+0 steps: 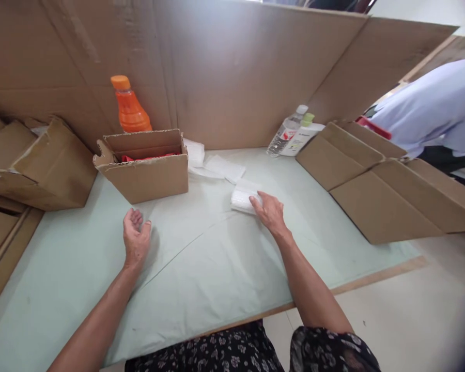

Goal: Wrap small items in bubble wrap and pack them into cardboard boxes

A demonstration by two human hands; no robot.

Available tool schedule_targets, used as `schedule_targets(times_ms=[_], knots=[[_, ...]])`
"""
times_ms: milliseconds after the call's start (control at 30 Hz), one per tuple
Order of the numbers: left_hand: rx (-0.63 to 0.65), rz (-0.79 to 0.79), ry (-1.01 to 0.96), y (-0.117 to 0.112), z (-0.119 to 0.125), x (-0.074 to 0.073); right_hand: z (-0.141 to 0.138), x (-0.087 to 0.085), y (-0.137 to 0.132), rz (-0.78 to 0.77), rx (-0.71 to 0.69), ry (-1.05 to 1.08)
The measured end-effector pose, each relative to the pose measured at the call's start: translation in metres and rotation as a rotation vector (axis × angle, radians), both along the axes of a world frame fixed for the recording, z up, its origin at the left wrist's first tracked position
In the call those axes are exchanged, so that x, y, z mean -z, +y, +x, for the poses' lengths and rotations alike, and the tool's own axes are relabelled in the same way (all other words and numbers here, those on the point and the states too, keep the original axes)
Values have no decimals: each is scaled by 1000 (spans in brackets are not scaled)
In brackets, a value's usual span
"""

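My right hand (270, 211) rests at the right end of a small white bubble-wrap roll (241, 198), its thumb and fingers on the wrap. The roll lies on the pale green cloth of the table. My left hand (137, 238) is off to the left, palm turned inward, with loosely curled fingers, the thumb apart and nothing in it. Just beyond that hand stands a small open cardboard box (155, 181) with something red (149, 157) inside, mostly hidden by the front wall. Behind the roll lie several white wrap sheets (225, 168).
An orange bottle (134, 111) stands behind the small box. A clear bottle (287, 132) and a white bottle (302, 139) lean at the back right. Cardboard boxes flank the table (54, 165), (383, 201). A cardboard wall (240, 77) closes the back. Another person's sleeve (434, 103) shows at right.
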State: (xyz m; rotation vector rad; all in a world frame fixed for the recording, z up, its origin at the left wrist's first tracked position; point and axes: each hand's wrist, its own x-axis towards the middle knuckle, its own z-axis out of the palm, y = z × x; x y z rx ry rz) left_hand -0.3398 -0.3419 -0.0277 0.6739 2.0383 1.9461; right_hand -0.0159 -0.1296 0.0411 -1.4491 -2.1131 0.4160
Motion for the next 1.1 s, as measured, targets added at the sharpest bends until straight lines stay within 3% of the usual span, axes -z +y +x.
schedule_targets(times_ms=[100, 200, 267, 333, 433, 533, 600, 633, 700, 800, 933, 1000, 1100], knots=[[52, -36, -12, -18, 28, -2, 19, -11, -23, 16, -102, 106], [102, -116, -12, -32, 48, -8, 37, -21, -44, 73, -68, 330], [154, -178, 5, -36, 61, -15, 41, -21, -49, 38, -50, 383], [219, -210, 24, -34, 74, -23, 32, -14, -52, -15, -128, 321], [275, -200, 33, -25, 92, -34, -6, 5, -71, -62, -311, 143], [289, -214, 59, -19, 98, -40, -46, 16, -110, -67, -641, 24], [298, -257, 93, -18, 95, -42, -56, 17, -131, -59, -884, 58], [299, -281, 111, -18, 91, -42, -54, 15, -135, -54, -942, 99], [298, -312, 149, -19, 83, -41, -39, 14, -128, -38, -868, 169], [284, -337, 183, -18, 73, -39, -6, 17, -85, 6, -491, 101], [282, -379, 200, -9, 70, -35, 21, 32, -20, -3, -7, -165], [296, -375, 198, -7, 72, -35, 23, 40, -3, 3, 78, -224], [332, -358, 189, -15, 74, -37, 15, 48, 4, 91, -24, -167]])
